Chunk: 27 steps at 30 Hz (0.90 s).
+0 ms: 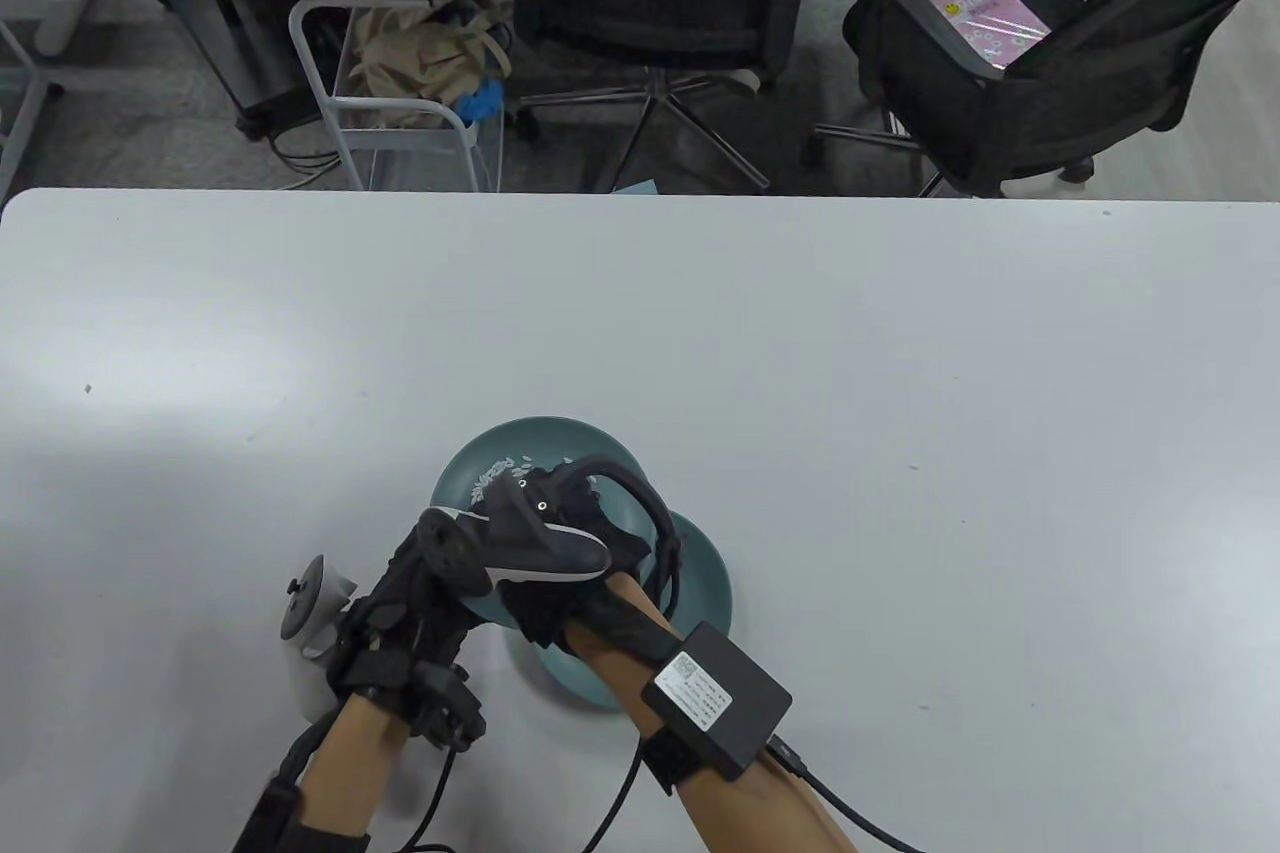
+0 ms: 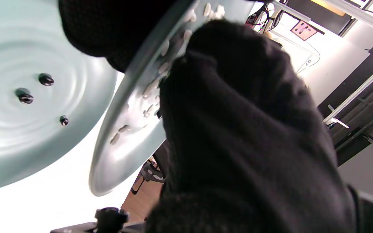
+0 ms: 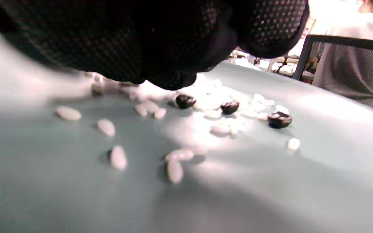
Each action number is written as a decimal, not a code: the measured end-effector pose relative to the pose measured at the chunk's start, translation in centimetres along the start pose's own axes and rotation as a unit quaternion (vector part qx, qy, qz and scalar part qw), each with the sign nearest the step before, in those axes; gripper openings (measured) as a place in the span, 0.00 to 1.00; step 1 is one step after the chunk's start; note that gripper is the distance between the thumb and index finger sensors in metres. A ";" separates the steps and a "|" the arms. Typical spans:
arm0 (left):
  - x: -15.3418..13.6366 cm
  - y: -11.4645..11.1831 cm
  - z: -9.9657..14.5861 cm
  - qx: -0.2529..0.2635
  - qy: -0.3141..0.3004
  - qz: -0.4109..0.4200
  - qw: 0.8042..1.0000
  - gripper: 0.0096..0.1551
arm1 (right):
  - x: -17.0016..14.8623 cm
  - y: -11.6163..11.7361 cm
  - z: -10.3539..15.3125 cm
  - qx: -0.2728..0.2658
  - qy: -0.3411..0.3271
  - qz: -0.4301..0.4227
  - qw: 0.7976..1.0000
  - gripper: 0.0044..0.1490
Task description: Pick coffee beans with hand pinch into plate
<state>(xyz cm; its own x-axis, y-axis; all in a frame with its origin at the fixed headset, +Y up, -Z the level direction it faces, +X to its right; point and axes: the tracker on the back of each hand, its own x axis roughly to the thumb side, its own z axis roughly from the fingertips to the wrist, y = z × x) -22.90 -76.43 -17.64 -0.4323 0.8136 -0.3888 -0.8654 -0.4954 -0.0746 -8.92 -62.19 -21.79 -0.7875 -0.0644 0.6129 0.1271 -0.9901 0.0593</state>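
So far the sorting looks partly done. Two teal plates sit near the table's (image 1: 900,343) near edge. The far plate (image 1: 530,443) holds a scatter of pale rice-like grains (image 3: 118,157) mixed with dark coffee beans (image 3: 279,119). The near plate (image 1: 712,583), partly tucked under the far one's rim, carries three coffee beans in the left wrist view (image 2: 46,79) and nothing pale that I can see there.

At least three beans remain among the grains on the far plate, as the right wrist view shows, so I judge that several more pinches are needed; more beans may lie hidden under the glove.

The right hand (image 1: 580,583) reaches over the far plate with its fingers (image 3: 173,79) curled down just behind the nearest bean. Whether the tips are already touching or holding a bean is not visible, so I cannot tell if it grips anything.

The left hand (image 1: 420,613) lies at the far plate's left rim, its fingers seemingly at or under the edge as if steadying or tilting it. The left wrist view shows that plate's rim raised at a slant, but how firmly the hand holds it I cannot tell.
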 end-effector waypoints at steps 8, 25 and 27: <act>0.1 0.0 0.0 -0.002 -0.003 0.005 1.000 0.34 | -1.2 -1.0 1.8 -0.032 0.007 -0.012 0.999 0.21; 0.4 0.3 0.0 -0.008 -0.011 0.010 1.000 0.34 | -7.2 -0.9 9.0 -0.174 0.052 -0.155 0.971 0.23; 0.4 0.5 0.0 -0.004 -0.012 0.014 1.000 0.34 | -7.7 -0.4 9.0 -0.152 0.053 -0.165 0.973 0.23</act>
<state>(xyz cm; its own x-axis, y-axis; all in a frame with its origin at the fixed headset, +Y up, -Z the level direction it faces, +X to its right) -23.50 -76.36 -17.79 -0.4614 0.8068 -0.3690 -0.8514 -0.5196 -0.0716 2.55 -60.21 -19.41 -0.8145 0.2675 0.5149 -0.3155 -0.9489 -0.0062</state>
